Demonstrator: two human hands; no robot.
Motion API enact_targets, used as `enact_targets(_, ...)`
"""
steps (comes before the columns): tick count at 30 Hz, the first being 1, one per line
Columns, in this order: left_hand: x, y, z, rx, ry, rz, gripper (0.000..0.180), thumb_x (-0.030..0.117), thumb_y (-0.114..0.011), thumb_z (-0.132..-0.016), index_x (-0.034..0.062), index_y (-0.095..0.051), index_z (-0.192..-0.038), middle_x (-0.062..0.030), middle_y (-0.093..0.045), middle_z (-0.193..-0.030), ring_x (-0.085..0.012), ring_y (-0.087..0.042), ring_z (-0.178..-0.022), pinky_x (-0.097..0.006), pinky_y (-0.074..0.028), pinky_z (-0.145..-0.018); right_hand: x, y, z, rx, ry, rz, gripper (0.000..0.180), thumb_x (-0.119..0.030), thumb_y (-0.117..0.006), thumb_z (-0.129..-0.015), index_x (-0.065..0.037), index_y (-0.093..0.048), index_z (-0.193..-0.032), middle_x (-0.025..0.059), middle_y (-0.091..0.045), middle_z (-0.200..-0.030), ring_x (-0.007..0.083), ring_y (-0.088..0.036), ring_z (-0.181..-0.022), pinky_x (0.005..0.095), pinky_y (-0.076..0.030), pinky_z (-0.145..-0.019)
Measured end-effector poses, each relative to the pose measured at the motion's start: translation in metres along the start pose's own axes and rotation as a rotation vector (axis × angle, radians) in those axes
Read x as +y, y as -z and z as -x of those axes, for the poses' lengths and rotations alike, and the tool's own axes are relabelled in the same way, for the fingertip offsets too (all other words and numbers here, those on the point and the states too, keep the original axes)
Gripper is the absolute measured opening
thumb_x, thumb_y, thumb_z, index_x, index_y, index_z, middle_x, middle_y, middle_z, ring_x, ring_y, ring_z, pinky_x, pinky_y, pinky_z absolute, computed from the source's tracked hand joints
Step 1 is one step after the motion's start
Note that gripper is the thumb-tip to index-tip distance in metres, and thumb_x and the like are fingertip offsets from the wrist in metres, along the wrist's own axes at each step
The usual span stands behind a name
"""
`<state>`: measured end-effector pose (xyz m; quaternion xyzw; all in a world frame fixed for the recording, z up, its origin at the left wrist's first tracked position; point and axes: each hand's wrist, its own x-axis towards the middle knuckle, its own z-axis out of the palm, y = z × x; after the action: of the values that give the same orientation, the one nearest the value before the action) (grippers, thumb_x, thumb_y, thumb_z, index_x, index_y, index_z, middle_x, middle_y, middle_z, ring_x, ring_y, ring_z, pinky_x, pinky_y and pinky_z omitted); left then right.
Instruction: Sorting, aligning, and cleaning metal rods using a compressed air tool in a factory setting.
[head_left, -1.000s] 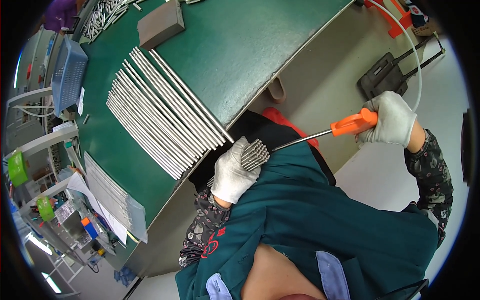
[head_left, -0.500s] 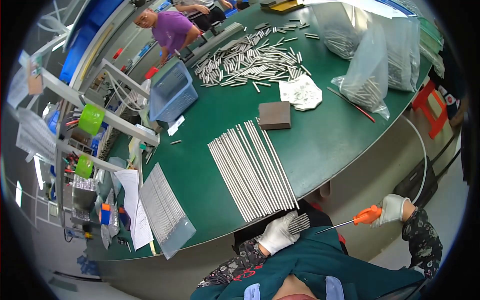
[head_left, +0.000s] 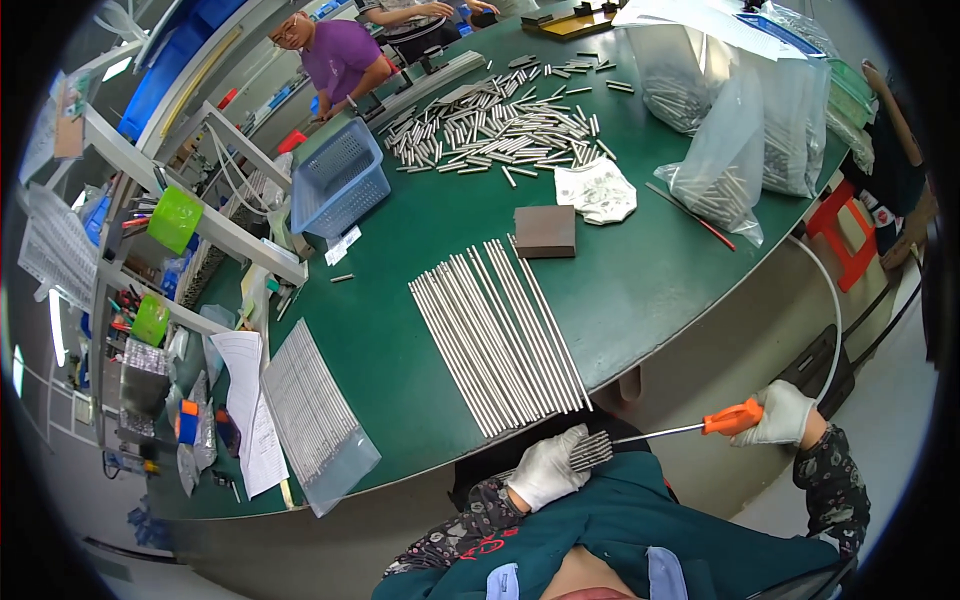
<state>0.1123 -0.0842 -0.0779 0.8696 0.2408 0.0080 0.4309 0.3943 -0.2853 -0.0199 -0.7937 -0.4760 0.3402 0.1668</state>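
Note:
Just off the table's near edge, my gloved left hand is closed around a bundle of thin metal rods. The rod ends stick out to the right of the glove. My gloved right hand grips an orange air blow gun with a long thin metal nozzle and a white hose. The nozzle tip is right at the rod ends; I cannot tell whether it touches them. Beyond my left hand, a row of long metal rods lies side by side at the table edge, with a brown block at its far end.
Many short metal pins lie heaped on the green table. A white cloth, a blue basket, bagged pins, a red pen-like stick and a plastic-wrapped rod pack surround the row. A person sits opposite.
The blow gun has moved left and up, so its nozzle tip now meets the rod bundle's ends. My left hand keeps its hold. The whole view has shifted slightly.

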Motion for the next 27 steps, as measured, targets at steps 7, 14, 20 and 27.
enact_targets(7, 0.005, 0.029, 0.039, 0.261, -0.123, 0.098, 0.05, 0.008, -0.072, -0.064, -0.0009, -0.049, -0.107, -0.0109, -0.059, -0.082, -0.0201, -0.06, -0.071, -0.029, -0.05, -0.068, 0.015, -0.07, -0.032, -0.381, -0.26, -0.282, 0.049, -0.048, -0.072, -0.062, -0.004, -0.067, -0.083, 0.0088, -0.063, -0.066, 0.0205, -0.06, -0.059, 0.0306, -0.047, -0.06)
enact_targets(14, -0.03, 0.038, 0.084, 0.452, -0.071, 0.586, 0.035, 0.0, -0.069, -0.068, 0.0047, -0.05, -0.096, -0.0013, -0.056, -0.075, -0.0095, -0.056, -0.067, -0.024, -0.048, -0.064, -0.005, -0.135, -0.053, -0.484, -0.103, -0.232, 0.058, -0.054, -0.069, -0.063, -0.005, -0.065, -0.093, 0.0131, -0.064, -0.077, 0.0253, -0.06, -0.071, 0.0327, -0.046, -0.069)
enact_targets(20, -0.035, 0.042, 0.099, 0.477, -0.154, 0.9, 0.039, -0.007, -0.066, -0.072, 0.0042, -0.047, -0.104, -0.007, -0.053, -0.077, -0.0162, -0.056, -0.072, -0.032, -0.05, -0.071, -0.039, -0.123, -0.064, -0.61, -0.205, -0.102, 0.058, -0.055, -0.067, -0.064, -0.01, -0.065, -0.1, 0.0107, -0.064, -0.081, 0.0252, -0.06, -0.075, 0.0313, -0.045, -0.073)
enact_targets(27, -0.05, 0.048, 0.109, 0.279, -0.079, 1.048, 0.014, 0.008, -0.059, -0.078, 0.0028, -0.053, -0.09, -0.0123, -0.056, -0.09, -0.0213, -0.057, -0.082, -0.03, -0.051, -0.068, -0.054, -0.12, -0.074, -0.638, -0.218, -0.053, 0.059, -0.055, -0.067, -0.064, -0.011, -0.064, -0.104, 0.0077, -0.064, -0.077, 0.0214, -0.059, -0.073, 0.0309, -0.045, -0.071)
